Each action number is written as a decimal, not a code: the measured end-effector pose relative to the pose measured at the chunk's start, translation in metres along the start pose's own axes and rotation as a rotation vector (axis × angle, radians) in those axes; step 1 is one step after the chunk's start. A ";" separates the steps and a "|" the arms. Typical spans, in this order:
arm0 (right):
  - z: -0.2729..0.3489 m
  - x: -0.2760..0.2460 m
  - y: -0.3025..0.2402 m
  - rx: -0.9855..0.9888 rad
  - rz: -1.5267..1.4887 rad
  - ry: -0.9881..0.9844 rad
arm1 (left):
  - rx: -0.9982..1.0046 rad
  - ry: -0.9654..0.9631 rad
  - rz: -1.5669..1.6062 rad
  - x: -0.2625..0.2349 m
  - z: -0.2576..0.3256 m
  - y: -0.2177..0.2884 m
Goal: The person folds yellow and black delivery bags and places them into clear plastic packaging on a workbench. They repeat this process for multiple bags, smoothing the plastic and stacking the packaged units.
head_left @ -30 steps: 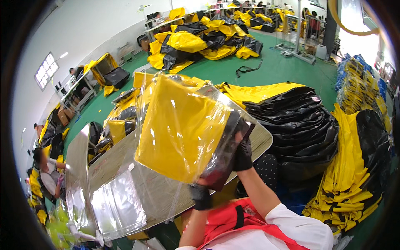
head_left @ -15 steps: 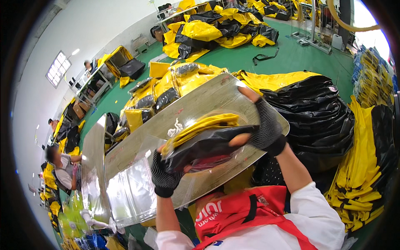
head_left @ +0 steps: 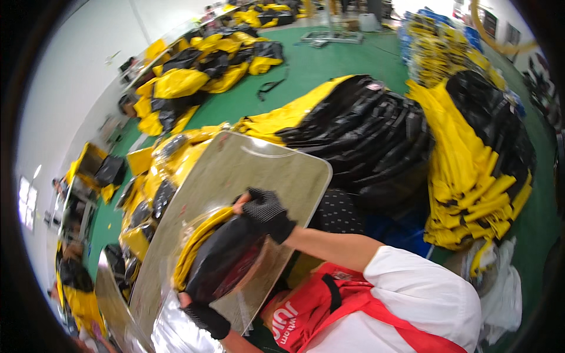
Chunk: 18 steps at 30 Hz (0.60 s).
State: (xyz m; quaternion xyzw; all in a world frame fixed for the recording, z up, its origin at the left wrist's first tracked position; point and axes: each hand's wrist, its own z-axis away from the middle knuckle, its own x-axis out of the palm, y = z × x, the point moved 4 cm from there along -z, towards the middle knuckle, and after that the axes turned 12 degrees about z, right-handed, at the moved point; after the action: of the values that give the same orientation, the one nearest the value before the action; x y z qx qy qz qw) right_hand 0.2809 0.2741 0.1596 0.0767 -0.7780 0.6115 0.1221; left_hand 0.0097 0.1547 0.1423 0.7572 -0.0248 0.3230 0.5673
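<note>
A folded black and yellow sheet bundle (head_left: 219, 265), in a clear plastic bag, is held slanted above the wood-patterned table (head_left: 265, 162). My left hand (head_left: 206, 317), in a black fingerless glove, closes on its near end. At the far end my right hand (head_left: 268, 215), gloved alike, grips it with bent fingers. The bag's clear film shows at the bundle's edges, and something dark red shows through on the near side. Shiny clear plastic bags (head_left: 179, 329) lie on the table beside my left hand.
A large black and yellow folded pile (head_left: 365, 135) stands past the table's right end, with a yellow stack (head_left: 459, 182) to its right. Wrapped yellow bundles (head_left: 147, 194) line the table's far side. More sheets (head_left: 188, 82) lie heaped on the green floor (head_left: 329, 65).
My view has swung to the right. The bundle is turned more steeply, and my right hand, whose fingers were spread along it before, now grips its far end.
</note>
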 end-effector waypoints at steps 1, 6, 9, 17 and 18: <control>0.006 0.002 -0.004 -0.033 0.029 0.024 | -0.020 0.099 -0.009 0.008 0.001 0.007; -0.004 0.007 -0.033 -0.214 0.171 -0.066 | 0.222 -0.186 -0.665 0.030 -0.021 0.042; -0.020 0.024 -0.085 -0.322 0.340 -0.065 | 0.347 -0.177 -0.572 0.043 -0.021 0.086; -0.001 0.030 -0.165 -0.763 0.012 -0.066 | 0.817 -0.086 -0.750 0.087 0.003 0.156; 0.010 0.029 -0.181 -0.847 0.028 -0.095 | 0.573 -0.030 -0.159 0.073 -0.001 0.157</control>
State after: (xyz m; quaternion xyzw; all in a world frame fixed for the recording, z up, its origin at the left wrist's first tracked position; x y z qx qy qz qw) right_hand 0.3006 0.2220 0.3346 0.0375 -0.9663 0.2350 0.0985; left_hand 0.0035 0.1240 0.3129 0.8908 0.1183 0.2601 0.3534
